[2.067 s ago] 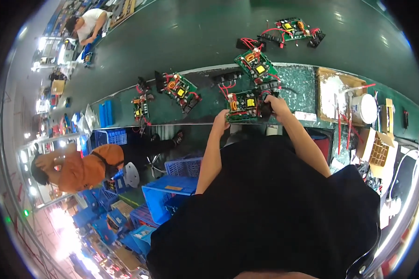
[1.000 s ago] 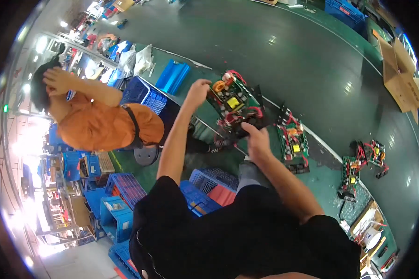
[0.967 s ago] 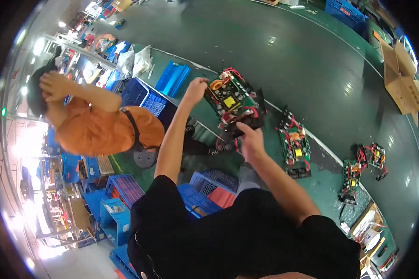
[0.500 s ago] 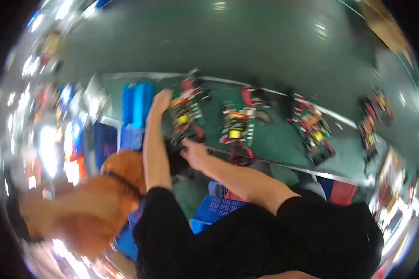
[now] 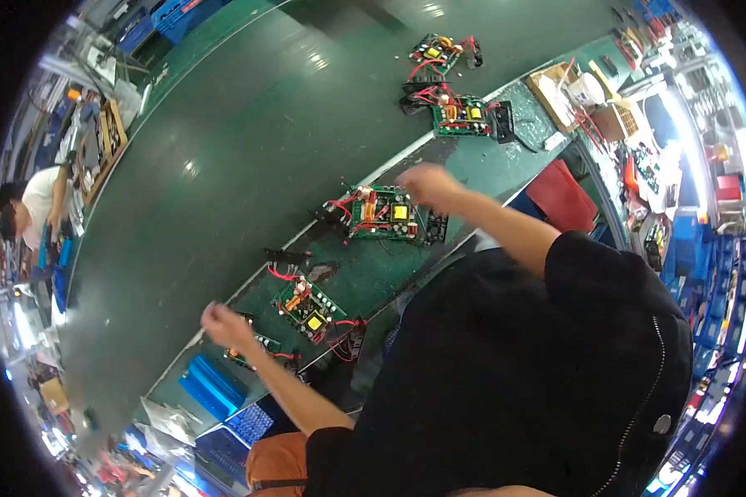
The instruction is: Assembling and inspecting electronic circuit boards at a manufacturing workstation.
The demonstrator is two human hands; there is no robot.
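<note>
My left hand (image 5: 224, 325) hovers with its fingers curled and nothing in it, just above a small green circuit board (image 5: 253, 348) at the left end of the green bench strip (image 5: 464, 166). My right hand (image 5: 427, 184) is blurred and held over the right edge of a larger green circuit board with red wires (image 5: 381, 214); I see nothing in it. Between my hands lies another green circuit board with a yellow part (image 5: 307, 308). My dark shirt hides the bench's near edge.
Two more wired boards (image 5: 464, 114) (image 5: 439, 50) lie farther right beside the dark green conveyor belt (image 5: 249, 132). A blue crate (image 5: 211, 388) and an orange-clad person (image 5: 278, 464) are below, cardboard boxes (image 5: 555, 83) and a red bin (image 5: 559, 199) right, and another person (image 5: 29, 207) far left.
My view has swung round. Both hands were on one board, carrying it leftward along the bench; now they are off it and spread apart over separate boards.
</note>
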